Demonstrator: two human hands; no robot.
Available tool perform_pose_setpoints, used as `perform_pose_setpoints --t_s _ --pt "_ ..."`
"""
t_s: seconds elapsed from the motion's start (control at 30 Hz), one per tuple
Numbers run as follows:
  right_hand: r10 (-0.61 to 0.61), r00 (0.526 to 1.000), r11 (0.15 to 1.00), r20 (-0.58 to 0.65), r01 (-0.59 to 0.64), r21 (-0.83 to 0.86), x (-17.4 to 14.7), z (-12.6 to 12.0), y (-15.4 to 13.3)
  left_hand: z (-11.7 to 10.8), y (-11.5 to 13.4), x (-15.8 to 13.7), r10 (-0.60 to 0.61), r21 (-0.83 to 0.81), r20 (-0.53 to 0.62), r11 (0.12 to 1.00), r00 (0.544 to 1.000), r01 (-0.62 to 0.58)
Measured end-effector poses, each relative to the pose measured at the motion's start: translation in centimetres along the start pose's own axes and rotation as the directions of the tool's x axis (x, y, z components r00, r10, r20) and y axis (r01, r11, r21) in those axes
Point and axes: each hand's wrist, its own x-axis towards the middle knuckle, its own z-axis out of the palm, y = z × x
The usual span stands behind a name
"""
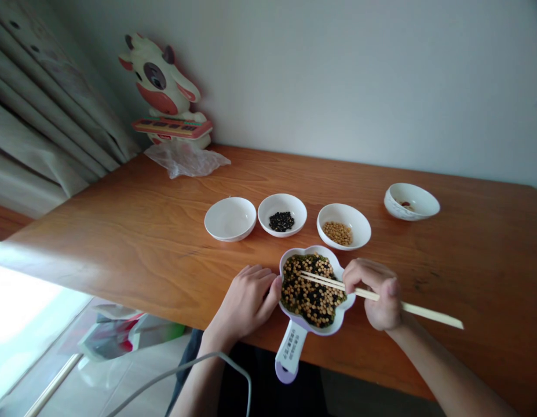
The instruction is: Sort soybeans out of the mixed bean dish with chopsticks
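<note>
A pair of pale wooden chopsticks (pixel 409 308) is held in my right hand (pixel 379 292), its fingers closed around them. Their tips reach into a white, flower-shaped pan (pixel 340 321) with a lilac rim and a printed handle. Inside lies a mix of yellow soybeans, black beans and small green beans (pixel 314 286); I cannot tell whether the tips pinch a bean. My left hand (pixel 249 298) rests on the table at the pan's left side, thumb against the rim, holding nothing. Behind the pan stand a bowl (pixel 230 219), a bowl with black beans (pixel 281 222) and a bowl with soybeans (pixel 338 233).
Farther right stands another white bowl (pixel 411 202) with something small and reddish inside. A cow-shaped toy keyboard (pixel 172 124) and a clear plastic bag (pixel 185 160) are at the back left of the wooden table (pixel 133 231). A grey cable (pixel 181 368) crosses my left forearm.
</note>
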Motion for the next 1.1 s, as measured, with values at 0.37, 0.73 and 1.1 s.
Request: perform_pose_setpoints --t_s 0.37,0.73,1.1 --pt "-0.013 1.0 1.0 0.004 0.013 0.009 -0.03 0.03 0.12 -0.11 0.11 0.06 0.009 -0.003 0.009 1.0 1.0 -0.009" --pt "-0.075 0.995 0.997 -0.071 0.077 0.022 0.26 -0.03 -0.45 -0.22 0.27 0.07 0.013 -0.001 0.006 1.0 1.0 -0.013" --pt "0.063 0.998 0.997 -0.001 -0.063 0.032 0.03 -0.09 0.12 -0.31 0.29 0.03 0.02 0.0 -0.012 1.0 1.0 -0.02"
